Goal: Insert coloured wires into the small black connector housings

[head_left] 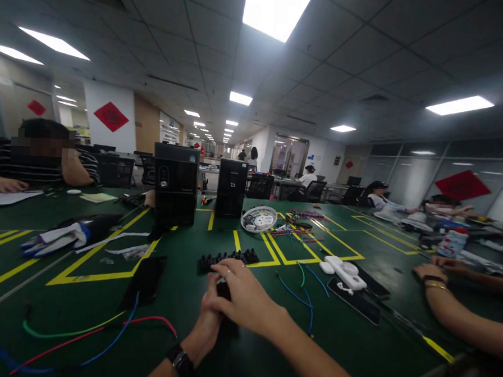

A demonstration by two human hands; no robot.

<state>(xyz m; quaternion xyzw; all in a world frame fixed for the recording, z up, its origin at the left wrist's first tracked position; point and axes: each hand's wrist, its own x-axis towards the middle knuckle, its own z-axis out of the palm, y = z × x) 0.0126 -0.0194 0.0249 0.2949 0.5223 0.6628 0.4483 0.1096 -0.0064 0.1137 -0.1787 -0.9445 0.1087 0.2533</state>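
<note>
My left hand (208,313), with a dark watch on its wrist, is closed around a small black part (224,290). My right hand (249,298) lies over it from the right, its fingers bent onto the same part and onto the left fingers, so most of the part is hidden. Just beyond my fingertips a black terminal block (248,257) rests on the green table. Blue wires (306,304) and a short green wire (301,274) lie to the right. At the left are a red wire (156,319), a green wire (58,336) and another blue wire (117,336).
Two black computer towers (176,184) (231,187) stand ahead, beside a white basket (246,225) and a pile of coloured wires (300,233). Gloves (59,240) lie left. Phones (355,303) and a white charger (346,272) sit right, near another person's arm (460,312).
</note>
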